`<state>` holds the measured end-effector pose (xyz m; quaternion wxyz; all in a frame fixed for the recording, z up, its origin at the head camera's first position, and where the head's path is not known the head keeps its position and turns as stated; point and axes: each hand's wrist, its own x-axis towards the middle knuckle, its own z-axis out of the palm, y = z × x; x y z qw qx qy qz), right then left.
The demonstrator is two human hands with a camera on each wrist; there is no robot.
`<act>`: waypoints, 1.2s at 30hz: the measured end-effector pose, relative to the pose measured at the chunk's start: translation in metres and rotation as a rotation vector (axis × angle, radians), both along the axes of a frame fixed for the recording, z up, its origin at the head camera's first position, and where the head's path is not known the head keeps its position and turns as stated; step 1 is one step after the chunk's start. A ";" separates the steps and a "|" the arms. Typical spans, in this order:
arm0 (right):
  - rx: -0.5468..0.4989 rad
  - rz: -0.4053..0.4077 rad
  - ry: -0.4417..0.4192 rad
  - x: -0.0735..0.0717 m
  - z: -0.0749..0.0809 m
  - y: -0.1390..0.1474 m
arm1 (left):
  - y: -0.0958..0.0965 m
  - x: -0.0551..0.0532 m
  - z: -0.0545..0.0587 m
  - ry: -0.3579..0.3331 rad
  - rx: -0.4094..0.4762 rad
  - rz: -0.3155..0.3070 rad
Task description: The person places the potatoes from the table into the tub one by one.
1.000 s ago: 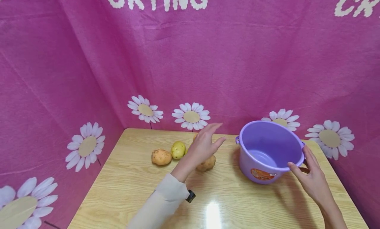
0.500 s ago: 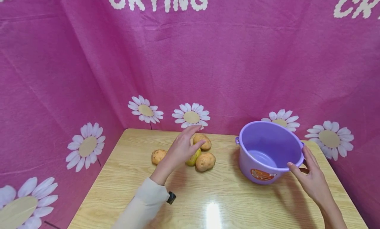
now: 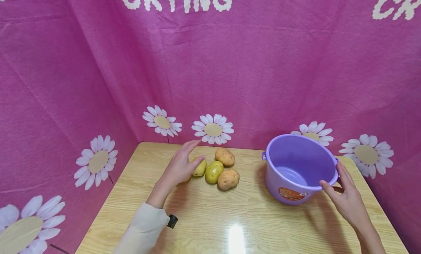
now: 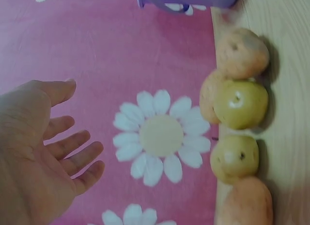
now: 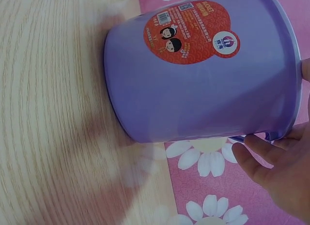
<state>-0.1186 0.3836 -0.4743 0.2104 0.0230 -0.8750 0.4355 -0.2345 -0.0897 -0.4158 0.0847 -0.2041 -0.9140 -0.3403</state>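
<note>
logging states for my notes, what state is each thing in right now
purple bucket: open-topped, no contents visible
right hand: gripping the bucket's rim
left hand: holding nothing
three brown potatoes: unpeeled, loose on the table
two yellow-green fruits: unpeeled, loose on the table
pink cloth: hanging, lightly creased

The right hand point(image 3: 348, 199) grips the rim of a purple bucket point(image 3: 300, 162), thumb at the near side. Left of that grip and lower, an orange label point(image 3: 292, 194) is fixed to the bucket's outer wall. The left hand point(image 3: 179, 168), well apart to the left of the grip, has fingers extended and partly hides a green fruit point(image 3: 200, 169); contact cannot be determined. Between that fruit and the bucket lie a yellow-green fruit point(image 3: 214, 172), a rear potato point(image 3: 224, 157) and a front potato point(image 3: 228, 179) on the wooden table point(image 3: 263, 224).
</note>
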 end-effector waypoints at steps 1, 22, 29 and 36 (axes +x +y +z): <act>0.001 0.000 -0.001 0.000 0.000 0.000 | -0.004 0.000 -0.001 -0.006 -0.002 0.006; 0.002 0.005 0.004 0.001 0.000 -0.002 | -0.064 0.003 -0.010 0.004 0.033 0.073; -0.003 0.002 0.006 0.001 0.000 -0.001 | -0.071 -0.001 -0.015 -0.004 0.031 0.061; -0.004 0.003 0.001 0.000 -0.002 -0.001 | -0.074 -0.006 -0.028 -0.025 0.030 0.046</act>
